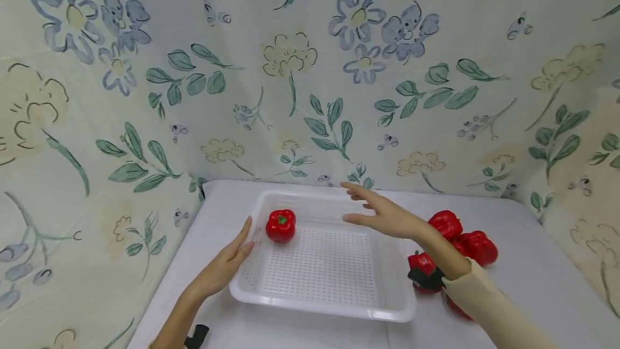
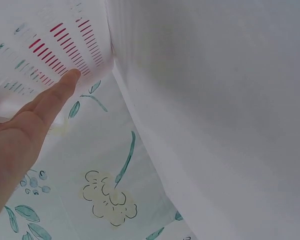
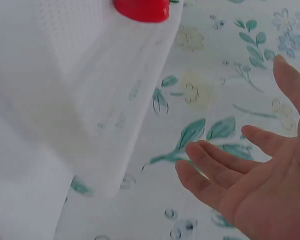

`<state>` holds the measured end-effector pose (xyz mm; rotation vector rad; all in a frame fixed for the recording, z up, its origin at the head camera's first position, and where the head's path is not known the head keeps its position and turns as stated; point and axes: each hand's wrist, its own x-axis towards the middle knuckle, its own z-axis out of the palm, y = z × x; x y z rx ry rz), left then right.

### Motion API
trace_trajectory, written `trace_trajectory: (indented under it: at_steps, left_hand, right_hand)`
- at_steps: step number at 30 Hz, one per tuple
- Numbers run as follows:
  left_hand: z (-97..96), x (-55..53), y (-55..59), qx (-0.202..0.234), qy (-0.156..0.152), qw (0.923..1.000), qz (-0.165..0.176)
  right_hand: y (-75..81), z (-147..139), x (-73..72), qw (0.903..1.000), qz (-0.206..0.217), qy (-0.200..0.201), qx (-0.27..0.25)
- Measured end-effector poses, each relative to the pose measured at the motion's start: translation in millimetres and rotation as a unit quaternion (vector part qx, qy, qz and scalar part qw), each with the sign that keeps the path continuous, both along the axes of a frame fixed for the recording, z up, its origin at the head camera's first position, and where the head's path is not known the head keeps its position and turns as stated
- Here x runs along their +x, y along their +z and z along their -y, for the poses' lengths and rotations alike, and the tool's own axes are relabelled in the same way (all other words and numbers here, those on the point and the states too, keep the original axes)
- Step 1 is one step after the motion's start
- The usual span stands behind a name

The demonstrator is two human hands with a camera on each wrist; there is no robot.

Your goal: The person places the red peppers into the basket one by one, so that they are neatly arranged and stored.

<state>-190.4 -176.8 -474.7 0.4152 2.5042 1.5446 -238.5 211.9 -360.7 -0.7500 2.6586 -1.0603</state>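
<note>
A white perforated plastic basket (image 1: 319, 263) sits on the table, with one red bell pepper (image 1: 280, 225) at its far left corner. Along the basket's left side, my left hand (image 1: 222, 267) rests with straight fingers against the outer wall. In the left wrist view, a fingertip of the left hand (image 2: 45, 107) touches the slotted wall (image 2: 65, 45). Over the basket's right part hovers my right hand (image 1: 382, 216), fingers spread and holding nothing. The right wrist view also shows the right hand (image 3: 255, 175) apart from the basket wall (image 3: 115, 125).
Several more red bell peppers (image 1: 477, 248) lie on the table right of the basket, partly hidden by my right forearm. White cloth covers the table (image 1: 523, 273). A flower-patterned curtain (image 1: 310, 85) hangs behind and along the sides.
</note>
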Motion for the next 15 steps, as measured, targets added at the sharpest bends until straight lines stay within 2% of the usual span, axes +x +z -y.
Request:
trace_trajectory:
  at_steps: [3, 7, 11, 15]
  left_hand:
    - [-0.5, 0.5, 1.1, -0.004, -0.002, 1.0, 0.001]
    - [-0.2, 0.2, 2.0, -0.012, 0.001, 0.9999, 0.003]
    - [-0.3, 0.3, 1.9, -0.014, 0.003, 0.9999, 0.002]
    - [-1.2, 0.7, 0.6, -0.012, -0.002, 0.9999, -0.007]
  right_hand:
    - [2.5, -47, 15.1, 0.9975, -0.022, -0.067, 0.003]
    - [-0.6, -111, 35.6, 0.9894, -0.037, -0.14, 0.011]
    - [-14.6, -159, 52.1, 0.9812, -0.041, -0.188, 0.017]
    - [-33.3, -192, 68.6, 0.9727, -0.027, -0.229, 0.023]
